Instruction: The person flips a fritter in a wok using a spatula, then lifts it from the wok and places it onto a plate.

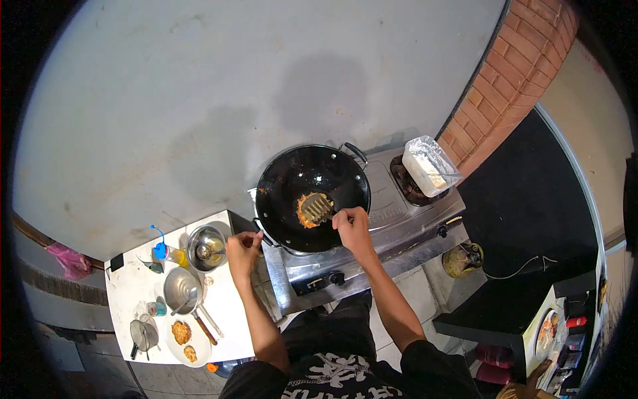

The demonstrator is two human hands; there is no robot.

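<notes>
Spatula (318,207) handle hidden inside the right hand (352,228), wok (312,183) near handle covered by the left hand (242,251), small bottles (157,308) on the counter (232,302) left of that hand too small to tell, shelf clutter (571,332) far right of both hands cut off.

The wok (299,176) was dark metal, its inside black and glossy. In it, the slotted spatula (318,207) was metal with a dull shine, over a rough, golden-crusted patty (301,214). Under the wok, the stove (399,213) was softly shining brushed steel. Right of the wok stood a tub (428,166) of cloudy, glossy plastic. Left of the wok, a matt white table (133,279) bore a shiny steel bowl (206,247). Behind the wok, the grey wall (199,100) looked matt and blotchy, beside rough red brick (512,73).
</notes>
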